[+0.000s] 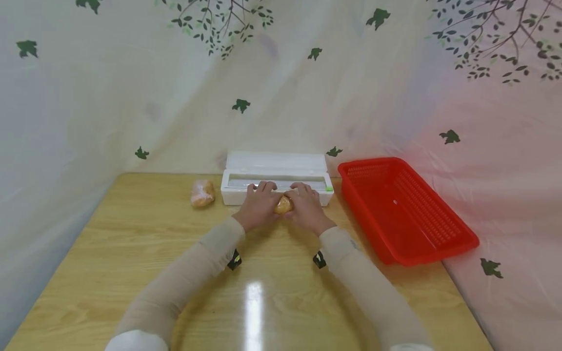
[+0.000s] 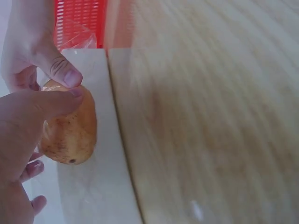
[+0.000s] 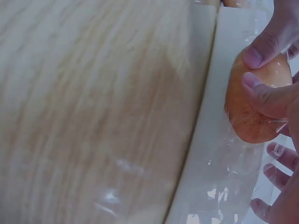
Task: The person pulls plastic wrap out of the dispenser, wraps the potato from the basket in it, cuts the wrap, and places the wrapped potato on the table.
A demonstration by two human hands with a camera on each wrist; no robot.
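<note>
We grip an orange fruit [image 1: 283, 204] between our left hand [image 1: 259, 207] and right hand [image 1: 307, 208], thumbs pressed on it through clear film [image 3: 229, 186]. Just beyond lies a white wrap dispenser [image 1: 276, 183]. Left sits a wrapped fruit [image 1: 202, 193]; right, a red basket [image 1: 456, 234].

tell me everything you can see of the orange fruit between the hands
The orange fruit is rounded and egg-like, with yellow-orange skin flecked by small brown spots and one dark dot near an end. It sits against the front of the white dispenser box on the wooden table. Clear film lies crinkled around and under it. The left hand and right hand both hold it, thumbs pressing on top.
</note>
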